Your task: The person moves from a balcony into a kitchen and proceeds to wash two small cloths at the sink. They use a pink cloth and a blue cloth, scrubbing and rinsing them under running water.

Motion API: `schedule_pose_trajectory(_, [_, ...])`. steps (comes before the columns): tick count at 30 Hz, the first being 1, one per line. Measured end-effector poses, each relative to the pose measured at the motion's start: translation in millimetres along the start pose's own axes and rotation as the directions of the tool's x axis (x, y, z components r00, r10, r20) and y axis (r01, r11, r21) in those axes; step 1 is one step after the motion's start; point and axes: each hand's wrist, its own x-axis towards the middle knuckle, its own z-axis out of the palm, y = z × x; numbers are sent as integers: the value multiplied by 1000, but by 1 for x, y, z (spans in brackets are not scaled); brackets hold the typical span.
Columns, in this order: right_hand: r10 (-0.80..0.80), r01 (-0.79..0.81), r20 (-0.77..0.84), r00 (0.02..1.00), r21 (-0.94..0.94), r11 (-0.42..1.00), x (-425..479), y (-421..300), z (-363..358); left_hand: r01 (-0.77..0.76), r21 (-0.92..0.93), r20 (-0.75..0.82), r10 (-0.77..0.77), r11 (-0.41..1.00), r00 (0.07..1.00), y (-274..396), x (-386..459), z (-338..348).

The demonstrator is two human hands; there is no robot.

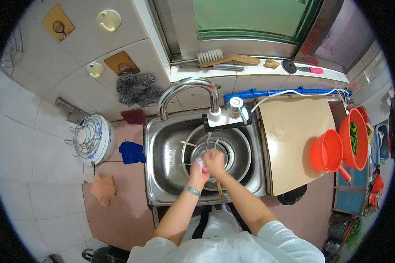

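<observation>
Both hands are together over a stainless steel basin (247, 148) inside the metal sink (164, 171). My left hand (197, 176) is closed around a small pink-and-white thing (204, 168), perhaps a cloth; blur and fingers hide its shape. Pressed against it is my right hand (215, 164), curled like a fist with a bit of pink showing at its fingers. A thin stream of water (208, 137) falls just beyond the hands. Smaller metalware and a utensil handle (187, 143) lie in the basin. Wooden chopsticks (220, 190) poke out below my right wrist.
The chrome gooseneck tap (192, 82) arches over the sink's back edge. To the right, a red dipper (326, 151) stands on a beige board (289, 131), near a red basin (358, 157) holding greens. Left are a blue cloth (131, 153) and an orange cloth (103, 189).
</observation>
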Motion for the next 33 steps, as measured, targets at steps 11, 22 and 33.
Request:
schedule_pose_trajectory(11, [335,-342,69,940,224,912,17,25,-16,29,113,75,-37,993,996,-13,15,6])
schedule_pose_trajectory(22, [-375,376,30,927,-30,926,-29,-16,-22,274,-221,430,-158,936,889,-4,-18,5])
schedule_pose_trajectory(33, [77,-82,28,997,397,914,1,0,-7,-10,449,149,-64,893,987,25,-13,45])
